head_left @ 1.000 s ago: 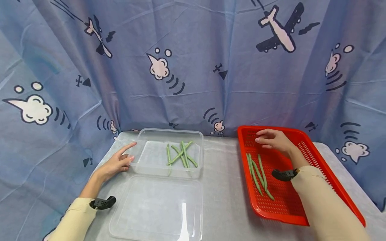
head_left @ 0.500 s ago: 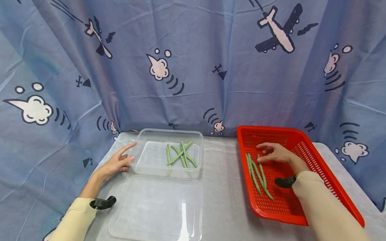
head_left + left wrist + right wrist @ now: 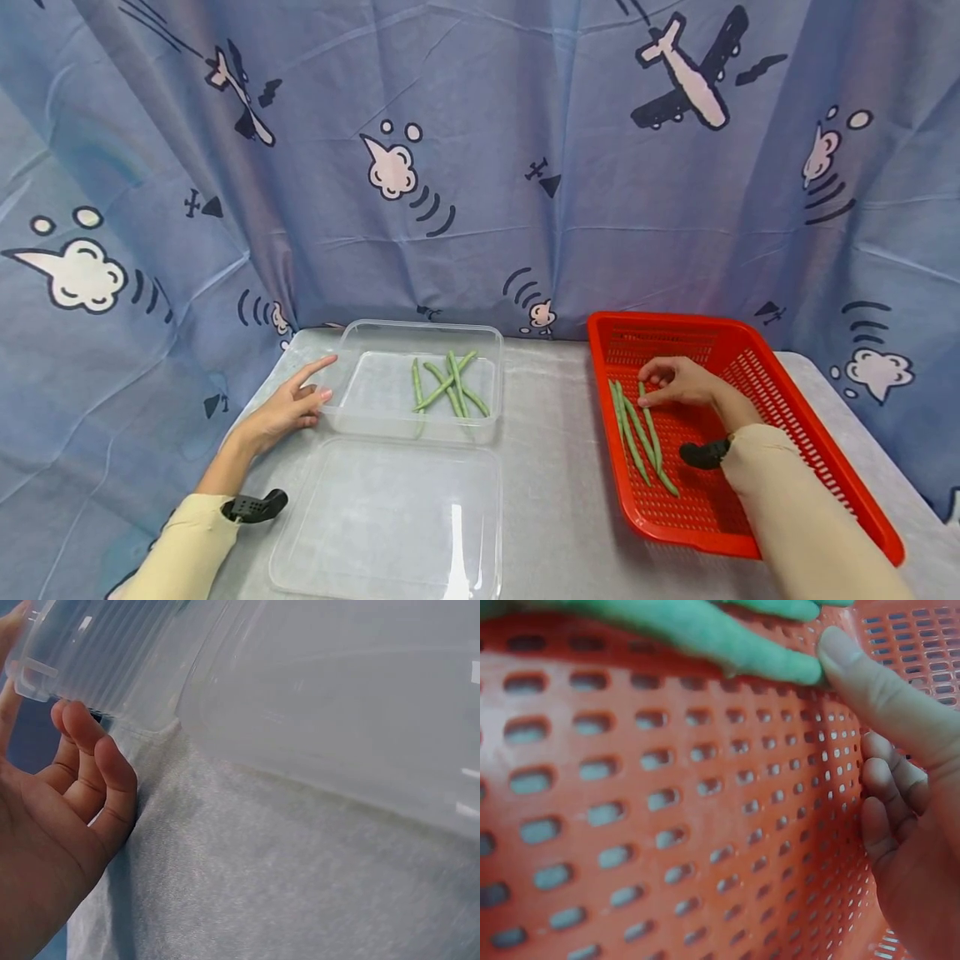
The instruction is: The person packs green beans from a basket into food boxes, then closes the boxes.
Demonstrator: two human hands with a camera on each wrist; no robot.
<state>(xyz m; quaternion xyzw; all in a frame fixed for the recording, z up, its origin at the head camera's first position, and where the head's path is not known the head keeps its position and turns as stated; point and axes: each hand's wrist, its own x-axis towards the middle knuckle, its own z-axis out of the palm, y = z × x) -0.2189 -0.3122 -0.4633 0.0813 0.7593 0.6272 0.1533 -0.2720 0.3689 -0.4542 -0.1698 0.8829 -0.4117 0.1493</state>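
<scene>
In the head view, my right hand (image 3: 688, 387) reaches into the red basket (image 3: 621, 487) and pinches the far end of a green bean (image 3: 652, 435). The right wrist view shows the thumb (image 3: 870, 679) right at the tip of that bean; the index finger is mostly hidden there. Beside it, more green beans (image 3: 628, 425) lie along the basket's left side. My left hand (image 3: 283, 413) rests at the left side of a clear plastic box (image 3: 420, 427), index finger extended along the rim. Several green beans (image 3: 455, 385) lie crossed inside that box.
A clear flat lid (image 3: 390, 517) lies on the grey-white table (image 3: 555, 467) in front of the box. Behind the table hangs a blue curtain (image 3: 465, 275) printed with planes and clouds. The basket has raised, slotted walls.
My right hand has lowered into the basket toward me, and its index finger has closed toward the thumb at the bean's end. The left hand has stayed at the box.
</scene>
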